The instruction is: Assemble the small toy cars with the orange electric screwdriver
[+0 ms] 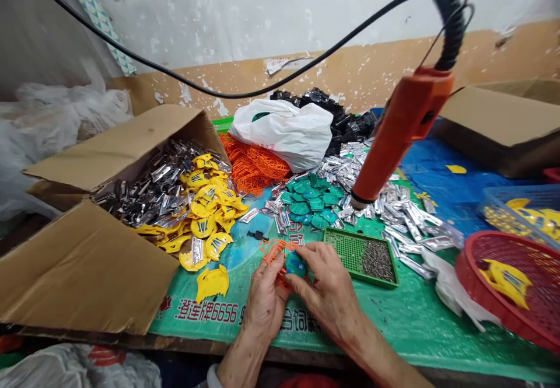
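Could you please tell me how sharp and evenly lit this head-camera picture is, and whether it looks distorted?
Head view: soft, even light; both hands, left hand and right hand, sharp; glints on the silver metal pieces; wide-angle bending at the edges; the hanging orange tool looks slightly soft.

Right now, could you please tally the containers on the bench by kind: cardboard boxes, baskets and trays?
Cardboard boxes: 2, an open cardboard box of metal and yellow parts, and a second box far right.
Baskets: 2, a red basket and a blue basket.
Trays: 1, a green tray beside the right hand.
Total: 5
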Demonstrator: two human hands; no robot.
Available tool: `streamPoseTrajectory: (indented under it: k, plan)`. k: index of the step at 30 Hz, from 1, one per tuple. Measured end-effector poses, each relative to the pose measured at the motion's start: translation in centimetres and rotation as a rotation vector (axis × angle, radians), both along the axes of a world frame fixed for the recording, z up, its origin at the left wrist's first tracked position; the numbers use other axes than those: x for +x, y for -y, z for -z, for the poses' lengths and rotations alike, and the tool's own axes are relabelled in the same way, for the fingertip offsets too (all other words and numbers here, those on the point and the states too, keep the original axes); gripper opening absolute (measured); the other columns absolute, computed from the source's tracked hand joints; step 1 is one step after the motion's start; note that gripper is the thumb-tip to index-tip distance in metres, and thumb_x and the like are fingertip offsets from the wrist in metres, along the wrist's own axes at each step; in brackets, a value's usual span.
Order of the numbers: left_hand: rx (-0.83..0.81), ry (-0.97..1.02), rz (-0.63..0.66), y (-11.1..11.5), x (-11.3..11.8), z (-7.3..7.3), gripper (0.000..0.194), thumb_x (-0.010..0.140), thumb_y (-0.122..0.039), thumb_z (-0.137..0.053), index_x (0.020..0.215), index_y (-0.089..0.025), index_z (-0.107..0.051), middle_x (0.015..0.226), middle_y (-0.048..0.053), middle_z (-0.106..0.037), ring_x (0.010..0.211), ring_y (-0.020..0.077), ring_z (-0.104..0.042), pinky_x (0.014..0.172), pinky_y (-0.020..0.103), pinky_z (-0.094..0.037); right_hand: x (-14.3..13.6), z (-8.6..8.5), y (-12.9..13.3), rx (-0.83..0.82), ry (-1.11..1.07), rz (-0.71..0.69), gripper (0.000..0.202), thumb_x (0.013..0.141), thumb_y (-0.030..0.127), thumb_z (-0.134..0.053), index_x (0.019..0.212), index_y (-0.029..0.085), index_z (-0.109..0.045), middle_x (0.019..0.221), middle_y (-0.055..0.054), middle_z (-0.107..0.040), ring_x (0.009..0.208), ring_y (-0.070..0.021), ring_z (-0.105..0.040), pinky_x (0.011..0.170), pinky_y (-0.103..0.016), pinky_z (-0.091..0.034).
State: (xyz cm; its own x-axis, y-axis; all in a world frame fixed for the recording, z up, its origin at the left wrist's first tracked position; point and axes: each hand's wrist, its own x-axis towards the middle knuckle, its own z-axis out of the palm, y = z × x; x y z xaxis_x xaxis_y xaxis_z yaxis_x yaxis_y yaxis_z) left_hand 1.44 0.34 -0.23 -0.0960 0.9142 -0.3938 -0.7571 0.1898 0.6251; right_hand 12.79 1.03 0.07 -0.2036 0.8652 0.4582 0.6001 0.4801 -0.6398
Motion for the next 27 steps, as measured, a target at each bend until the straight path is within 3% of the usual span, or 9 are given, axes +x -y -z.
streamPoseTrajectory:
  k: [15, 22, 27]
  plan:
    - [0.008, -0.013, 0.013, 0.1, 0.3, 1.5, 0.028, 0.068, -0.027, -0.078, 0.092, -0.015, -0.073, 0.093, 0.004, -0.072, 0.076, 0.0148, -0.065, 0.065, 0.023, -0.053, -0.2, 0.8, 0.0, -0.088, -0.028, 0.013, 0.032, 0.076, 0.018, -0.07, 0.107, 0.019, -0.061, 0.096, -0.008, -0.061, 0.088, -0.0242, -0.053, 0.074, -0.04, -0.049]
    - [0.02, 0.038, 0.024, 0.4, 0.3, 1.6, 0.029, 0.067, -0.026, -0.078, 0.092, -0.015, -0.072, 0.092, 0.004, -0.072, 0.077, 0.0155, -0.065, 0.072, 0.028, -0.054, 0.1, 0.9, -0.4, -0.082, -0.13, -0.011, 0.038, 0.066, 0.016, -0.077, 0.101, 0.021, -0.064, 0.092, -0.006, -0.06, 0.084, -0.0222, -0.054, 0.07, -0.036, -0.05]
    - [0.003, 0.067, 0.017, 0.8, 0.4, 1.2, 0.027, 0.062, -0.024, -0.081, 0.086, -0.015, -0.073, 0.09, 0.004, -0.073, 0.076, 0.0147, -0.066, 0.066, 0.022, -0.053, -0.1, 1.1, 0.3, -0.008, -0.078, 0.005, 0.032, 0.074, 0.016, -0.069, 0.105, 0.018, -0.06, 0.096, -0.009, -0.059, 0.089, -0.0242, -0.053, 0.074, -0.041, -0.05]
